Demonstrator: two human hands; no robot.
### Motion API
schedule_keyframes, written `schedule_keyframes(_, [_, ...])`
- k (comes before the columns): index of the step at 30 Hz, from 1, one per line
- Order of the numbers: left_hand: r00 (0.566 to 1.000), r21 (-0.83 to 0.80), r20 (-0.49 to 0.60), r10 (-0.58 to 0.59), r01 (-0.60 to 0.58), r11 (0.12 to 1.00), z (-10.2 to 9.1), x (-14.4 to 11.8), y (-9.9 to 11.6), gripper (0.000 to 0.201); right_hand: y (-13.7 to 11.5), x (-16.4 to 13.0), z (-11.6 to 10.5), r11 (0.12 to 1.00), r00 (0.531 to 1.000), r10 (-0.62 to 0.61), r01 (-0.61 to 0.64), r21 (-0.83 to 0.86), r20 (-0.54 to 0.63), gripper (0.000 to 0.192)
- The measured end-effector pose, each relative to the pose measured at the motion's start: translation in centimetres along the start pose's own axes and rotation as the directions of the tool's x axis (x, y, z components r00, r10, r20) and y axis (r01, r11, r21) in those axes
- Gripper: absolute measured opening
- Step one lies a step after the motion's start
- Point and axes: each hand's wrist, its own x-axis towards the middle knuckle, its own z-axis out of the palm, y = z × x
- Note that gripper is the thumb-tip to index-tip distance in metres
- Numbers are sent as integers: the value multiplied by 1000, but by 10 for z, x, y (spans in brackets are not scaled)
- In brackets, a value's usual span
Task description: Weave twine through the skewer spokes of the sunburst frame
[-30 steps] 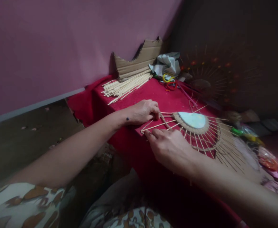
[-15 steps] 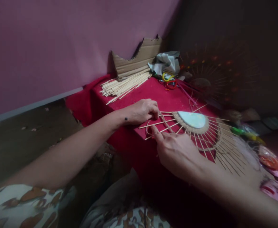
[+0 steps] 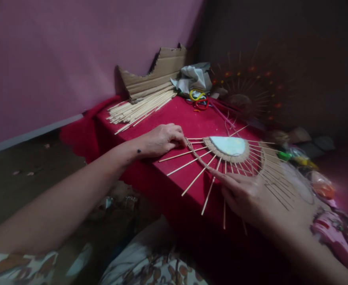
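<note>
Where hands (image 3: 162, 140) meet: stick fan (image 3: 227, 158)

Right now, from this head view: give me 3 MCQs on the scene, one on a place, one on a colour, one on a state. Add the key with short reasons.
1. Where does the bundle of loose sticks lie?
A. on the floor
B. on the table's far left part, in front of the torn cardboard
C. on the person's lap

2. What colour is the cloth that covers the table?
A. red
B. green
C. white

3. How does the right hand meet the stick sunburst piece?
A. closed in a fist, lifting it off the table
B. well away from it
C. fingers spread flat across its spokes

Key: 1 B, the bundle lies on the cloth just before the cardboard. 2 A, the cover is red all over. 3 C, the fingers lie open over the spokes, while the left hand pinches at the piece's left edge.
</note>
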Motion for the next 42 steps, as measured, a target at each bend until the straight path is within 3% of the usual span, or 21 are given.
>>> schedule_keyframes(6, [999,-6,14,-41,41,999,-4,1,3,21,-7,1,-3,999,998,-30,33,41,-60,40])
schedule_keyframes(10, [996,76,60,-60,55,996,-8,3,8,25,-8,-1,-1,998,996,-12,18,60,-90,37])
schedule_keyframes(18, [999,255,28,36,-42,966,1,3,32,25,-9,-5,4,980,991,86,-64,191,-104,29])
schedule_keyframes(29, [993,282,13,115,-114,953,24,-2,63,20,-10,-6,1,930,975,222,-204,305,-24,21])
schedule_keyframes(37, [985,327,38,168,-171,929,39,3,60,26,-16,-1,-19,776,935,303,-353,523,181,11])
schedule_keyframes(42, [988,288,20,150,-150,946,39,0,58,27,-21,2,-22,739,917,291,-397,544,273,12])
